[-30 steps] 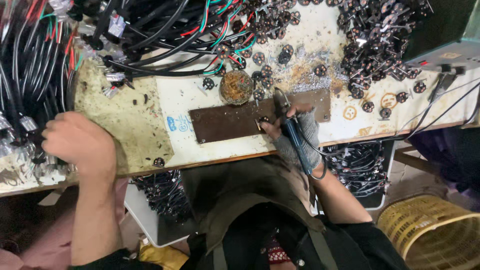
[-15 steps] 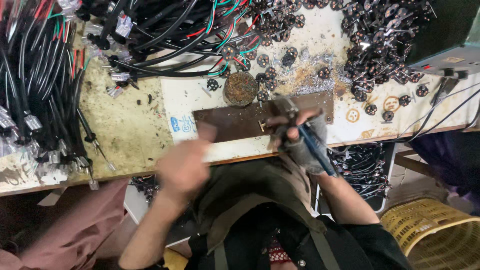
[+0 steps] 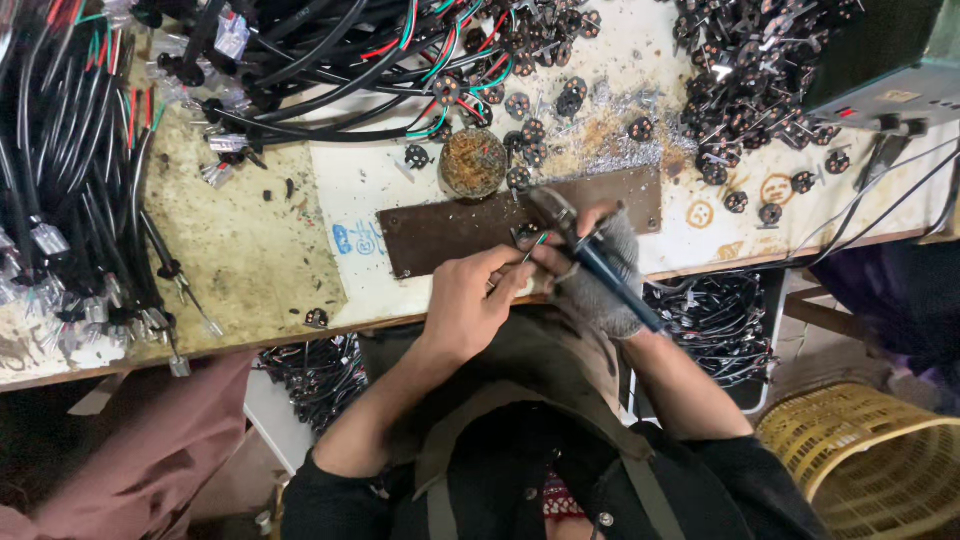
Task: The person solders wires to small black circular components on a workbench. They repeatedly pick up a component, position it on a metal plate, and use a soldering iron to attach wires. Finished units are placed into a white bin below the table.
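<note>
Worktop [image 3: 250, 250] seen from above, person's body at the bottom of the view. Left hand [image 3: 465, 300] lies at the near edge of the worktop, fingers curled, grip narrow, pinching thin coloured wires [image 3: 535, 243] at the fingertips; what else sits under the fingers I cannot tell. Right hand [image 3: 600, 275], in a grey fingerless glove, is closed around a soldering iron [image 3: 590, 250] with a dark blue handle. The iron slants from lower right to upper left, its metal tip end over the brown metal plate [image 3: 450, 225]. The two hands touch, or nearly touch, at the fingertips, just at the near edge of the plate.

The plate lies flat in the middle of the worktop, long side running left to right. Just beyond it stands a round rusty tin [image 3: 473, 162], holding something golden-brown. Small black round connectors [image 3: 740, 110] are heaped at the far right and scattered around the tin. Black cables [image 3: 300, 60] with red, green and white wires are piled at the far left and along the left side. A grey box [image 3: 890, 80] sits at the far right corner. Below the worktop edge, a yellow woven basket [image 3: 870, 460] stands at lower right, and a bin of black cable pieces [image 3: 715, 320] sits beside the right forearm.
</note>
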